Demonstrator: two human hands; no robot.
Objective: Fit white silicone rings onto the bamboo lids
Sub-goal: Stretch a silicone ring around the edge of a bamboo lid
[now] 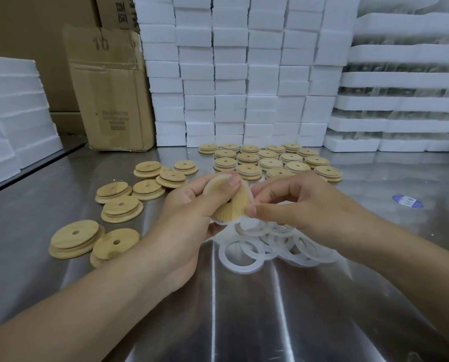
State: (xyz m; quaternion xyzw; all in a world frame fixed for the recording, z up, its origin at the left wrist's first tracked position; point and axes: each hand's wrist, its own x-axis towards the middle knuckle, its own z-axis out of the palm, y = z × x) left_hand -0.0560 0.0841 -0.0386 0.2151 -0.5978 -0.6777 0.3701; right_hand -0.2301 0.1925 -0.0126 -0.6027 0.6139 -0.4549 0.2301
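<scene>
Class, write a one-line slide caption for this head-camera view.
Left hand grips a bamboo lid while right hand pinches a white silicone ring against its rim.

Packing workshop, stacked foam trays [244,74], cartons [108,87]

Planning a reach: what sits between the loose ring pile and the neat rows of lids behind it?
Head view: the left hand gripping a bamboo lid, the right hand pinching its white ring.

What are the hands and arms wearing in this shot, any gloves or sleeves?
Nothing worn that shows: the left hand and right hand are ungloved, with no finger rings, and both forearms are bare to the frame edge, no sleeves, watch or bands. Nails trimmed short.
</scene>
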